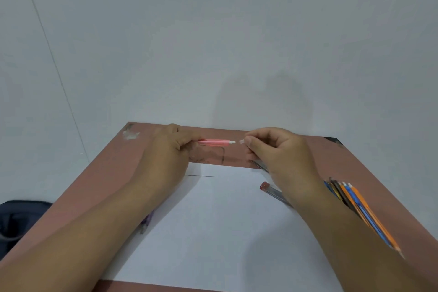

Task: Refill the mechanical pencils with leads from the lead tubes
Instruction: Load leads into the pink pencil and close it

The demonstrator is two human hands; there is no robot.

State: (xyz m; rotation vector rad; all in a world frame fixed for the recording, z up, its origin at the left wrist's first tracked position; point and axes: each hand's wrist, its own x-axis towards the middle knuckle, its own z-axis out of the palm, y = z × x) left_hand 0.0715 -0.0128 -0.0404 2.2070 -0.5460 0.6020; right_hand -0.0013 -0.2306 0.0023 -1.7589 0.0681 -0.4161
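My left hand (174, 149) grips a pink mechanical pencil (214, 142) held level above the table, its white eraser end pointing right. My right hand (272, 149) pinches a small clear cap (241, 142) just off that end, a short gap apart. A thin dark lead (200, 176) lies on the white paper (213, 220) below the pencil. A clear lead tube with a red cap (269, 188) lies on the paper, partly under my right wrist. A second tube's end (259, 165) shows beneath my right hand.
A bundle of orange, blue and dark mechanical pencils (355, 204) lies on the brown table (106, 168) at the right. A purple pencil (148, 219) peeks out under my left forearm. A dark bag (16, 218) sits off the table's left edge. A wall stands behind.
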